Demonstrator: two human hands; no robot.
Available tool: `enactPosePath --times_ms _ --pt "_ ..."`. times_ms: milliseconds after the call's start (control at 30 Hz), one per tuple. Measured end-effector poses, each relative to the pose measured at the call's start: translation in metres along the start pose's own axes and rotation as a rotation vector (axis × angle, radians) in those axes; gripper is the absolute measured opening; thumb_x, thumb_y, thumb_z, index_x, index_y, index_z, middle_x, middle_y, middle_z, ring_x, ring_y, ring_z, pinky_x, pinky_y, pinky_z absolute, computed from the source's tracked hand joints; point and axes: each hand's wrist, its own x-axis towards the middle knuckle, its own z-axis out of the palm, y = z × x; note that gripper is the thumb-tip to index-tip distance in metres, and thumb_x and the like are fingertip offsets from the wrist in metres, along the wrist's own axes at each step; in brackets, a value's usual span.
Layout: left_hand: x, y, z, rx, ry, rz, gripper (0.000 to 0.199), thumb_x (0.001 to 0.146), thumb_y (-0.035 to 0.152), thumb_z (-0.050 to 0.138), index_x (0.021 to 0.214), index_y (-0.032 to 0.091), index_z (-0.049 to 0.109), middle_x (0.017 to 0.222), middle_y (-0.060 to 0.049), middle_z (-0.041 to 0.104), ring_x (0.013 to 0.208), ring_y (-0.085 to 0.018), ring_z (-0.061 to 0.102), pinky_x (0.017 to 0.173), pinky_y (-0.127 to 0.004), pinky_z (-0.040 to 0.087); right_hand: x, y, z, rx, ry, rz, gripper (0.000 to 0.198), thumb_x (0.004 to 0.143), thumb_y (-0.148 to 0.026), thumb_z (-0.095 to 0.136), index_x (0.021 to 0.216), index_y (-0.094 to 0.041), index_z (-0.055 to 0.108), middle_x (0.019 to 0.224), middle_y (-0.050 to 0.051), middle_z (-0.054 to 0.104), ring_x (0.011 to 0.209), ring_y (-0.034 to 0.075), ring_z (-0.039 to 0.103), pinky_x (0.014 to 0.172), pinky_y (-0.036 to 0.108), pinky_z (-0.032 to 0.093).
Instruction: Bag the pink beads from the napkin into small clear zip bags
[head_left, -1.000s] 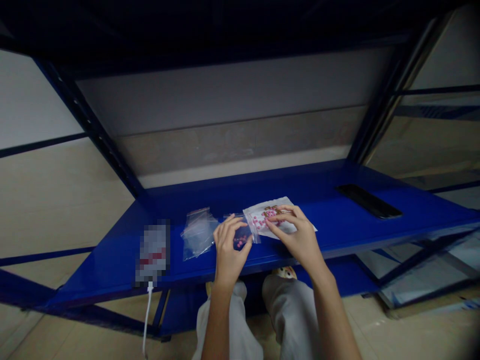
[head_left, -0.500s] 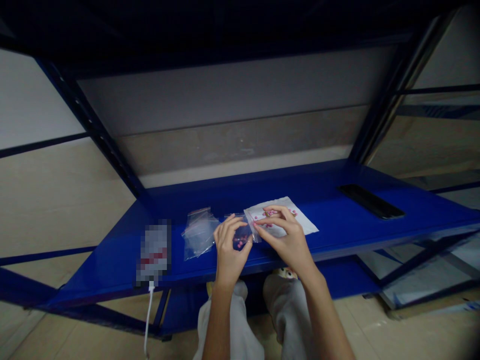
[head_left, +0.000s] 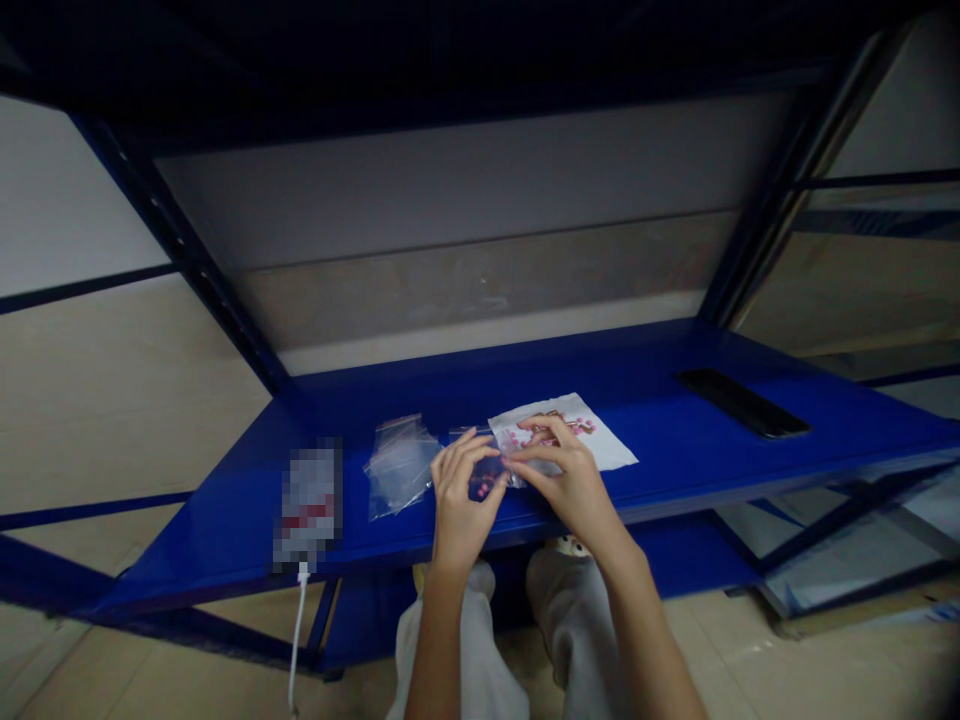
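Observation:
A clear plastic zip bag [head_left: 491, 467] with several small pink beads [head_left: 484, 489] in it lies near the front edge of the blue shelf. My left hand [head_left: 461, 487] curls around its left side, fingers and thumb gripping it. From the right, my right hand [head_left: 568, 470] reaches over to the bag's mouth, thumb and fingertip pinched on what looks like a small pink bead, mostly hidden. Behind that hand, a white sheet of paper [head_left: 615, 452] carries more pink beads [head_left: 583, 425] and some brownish pieces. My fingers cover part of the sheet.
Several flat clear bags [head_left: 401, 475] lie left of my left hand. Farther left is a blurred-out device [head_left: 307, 505] with a white cable [head_left: 297, 630] hanging over the edge. A black phone [head_left: 742, 403] rests at the right. Blue posts frame the shelf [head_left: 450, 375].
My right hand has shifted slightly left, its fingertips closer to my left hand at the bag's mouth. More beads on the paper now show. My left hand has barely moved.

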Motion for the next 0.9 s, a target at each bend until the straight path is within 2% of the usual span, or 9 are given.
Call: enactPosePath --times_ms 100,200,400,600,767,900 --pt "0.000 0.000 0.000 -0.003 -0.003 -0.002 0.019 0.074 0.017 0.062 0.092 0.021 0.055 0.103 -0.005 0.064 0.111 -0.023 0.051 0.094 -0.042 0.034 0.000 -0.002 0.003 0.032 -0.070 -0.003 0.012 0.078 -0.023 0.061 0.082 -0.025 0.072 0.112 0.006 0.055 0.089 0.019 0.058 0.081 0.035 0.047" --pt "0.000 -0.001 0.001 -0.004 -0.002 -0.009 0.021 0.074 0.018 0.062 0.093 0.021 0.055 0.105 -0.005 0.063 0.112 -0.023 0.050 0.094 -0.042 0.033 0.001 -0.005 0.003 0.056 -0.054 -0.006 0.017 0.082 -0.021 0.056 0.089 -0.025 0.071 0.114 0.006 0.055 0.095 0.020 0.056 0.085 0.035 0.046" --pt "0.000 -0.001 0.001 0.005 0.008 -0.023 0.021 0.073 0.017 0.063 0.092 0.022 0.055 0.104 -0.004 0.063 0.112 -0.024 0.050 0.094 -0.042 0.032 0.003 -0.002 -0.012 0.014 0.146 0.021 0.017 0.083 -0.025 0.055 0.089 -0.023 0.070 0.102 0.007 0.060 0.096 0.021 0.057 0.084 0.036 0.045" --pt "0.000 -0.001 0.000 0.009 0.004 -0.022 0.024 0.071 0.017 0.067 0.091 0.022 0.056 0.104 -0.004 0.063 0.112 -0.024 0.050 0.094 -0.043 0.031 -0.007 0.038 -0.031 -0.168 0.359 0.134 0.017 0.079 -0.030 0.058 0.087 -0.021 0.070 0.092 0.007 0.063 0.088 0.021 0.059 0.080 0.035 0.046" --pt "0.001 -0.001 0.000 0.033 -0.025 -0.003 0.035 0.066 0.026 0.072 0.098 0.024 0.058 0.106 -0.004 0.063 0.112 -0.026 0.050 0.095 -0.043 0.030 -0.020 0.069 -0.041 -0.386 0.280 0.266 0.019 0.076 -0.035 0.059 0.085 -0.023 0.072 0.094 0.007 0.063 0.087 0.023 0.058 0.078 0.038 0.044" --pt "0.002 0.000 0.001 0.063 -0.052 0.010 0.034 0.070 0.021 0.069 0.101 0.026 0.059 0.108 -0.004 0.062 0.113 -0.024 0.048 0.095 -0.042 0.030 -0.023 0.071 -0.038 -0.464 0.198 0.302 0.018 0.074 -0.040 0.060 0.077 -0.027 0.072 0.098 0.006 0.062 0.091 0.026 0.055 0.077 0.040 0.041"
